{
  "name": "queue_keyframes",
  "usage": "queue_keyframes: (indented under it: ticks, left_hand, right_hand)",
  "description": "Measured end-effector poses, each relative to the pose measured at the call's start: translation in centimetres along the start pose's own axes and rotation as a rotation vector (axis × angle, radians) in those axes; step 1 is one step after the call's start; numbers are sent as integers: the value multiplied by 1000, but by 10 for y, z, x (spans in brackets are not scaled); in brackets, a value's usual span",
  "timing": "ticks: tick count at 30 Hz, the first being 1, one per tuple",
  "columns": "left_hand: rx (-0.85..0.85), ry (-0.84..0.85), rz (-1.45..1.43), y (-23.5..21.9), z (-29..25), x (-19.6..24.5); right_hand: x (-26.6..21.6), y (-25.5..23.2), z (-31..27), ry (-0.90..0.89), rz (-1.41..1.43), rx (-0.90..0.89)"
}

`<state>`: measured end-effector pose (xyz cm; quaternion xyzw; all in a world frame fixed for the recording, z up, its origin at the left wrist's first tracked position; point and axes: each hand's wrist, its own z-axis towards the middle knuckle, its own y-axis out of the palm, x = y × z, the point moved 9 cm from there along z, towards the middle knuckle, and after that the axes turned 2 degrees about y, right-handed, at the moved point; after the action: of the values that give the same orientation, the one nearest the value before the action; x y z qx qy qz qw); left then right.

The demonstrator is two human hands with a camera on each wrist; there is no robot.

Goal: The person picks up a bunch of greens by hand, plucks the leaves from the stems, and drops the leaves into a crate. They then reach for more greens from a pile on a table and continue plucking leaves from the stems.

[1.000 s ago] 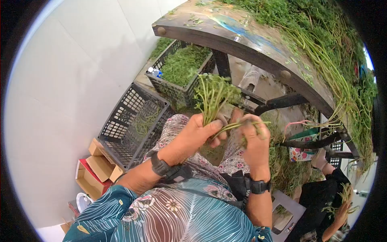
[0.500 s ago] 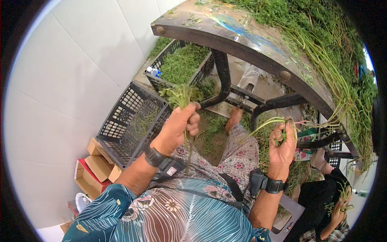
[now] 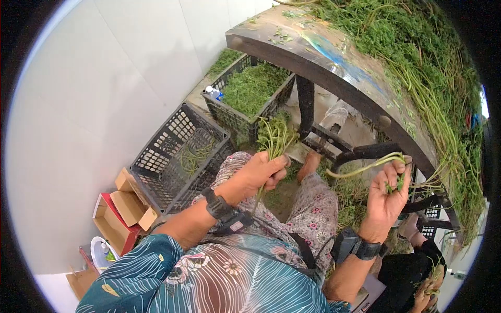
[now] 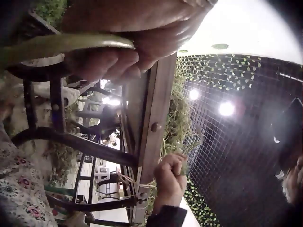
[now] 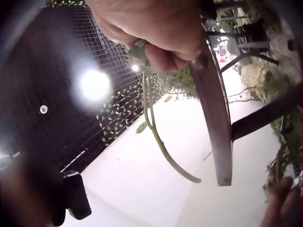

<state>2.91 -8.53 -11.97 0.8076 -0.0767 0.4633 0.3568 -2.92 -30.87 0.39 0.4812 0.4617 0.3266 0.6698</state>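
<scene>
In the head view my left hand (image 3: 261, 171) grips a bunch of green stems (image 3: 274, 138), leafy tops upward, over my lap. The left wrist view has this hand (image 4: 142, 33) large at the top, a pale stem (image 4: 71, 42) crossing it. My right hand (image 3: 387, 195), raised beside the table edge, pinches a few stems (image 3: 360, 168) that stick out to the left. In the right wrist view the stem (image 5: 163, 149) hangs curved below the right hand (image 5: 156, 28), with a bit of leaf at the fingers.
A table (image 3: 313, 65) at upper right bears a heap of greens (image 3: 417, 57). Below stand a crate of greens (image 3: 253, 88) and a second crate (image 3: 180, 156) with a few stems. Cardboard boxes (image 3: 125, 208) lie at left; another person's hand (image 3: 424, 297) is at lower right.
My hands have parted; the right has moved right and up with its stems, the left still grips the bunch. The head view has shifted a little.
</scene>
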Motion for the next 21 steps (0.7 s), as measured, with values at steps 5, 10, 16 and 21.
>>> queue_keyframes:
  ticks: [5, 10, 16, 21]
  left_hand:
    - [18, 1, 184, 12, -7, 10]
    - [26, 420, 500, 23, -15, 39]
    - [59, 390, 692, 32, -12, 36]
    - [73, 720, 891, 49, -13, 41]
  right_hand:
    - [79, 65, 19, -6, -366, -257]
    - [185, 44, 1, 486, -897, -262]
    - [118, -12, -1, 216, -1338, 3]
    - [114, -34, -11, 270, -1641, -37]
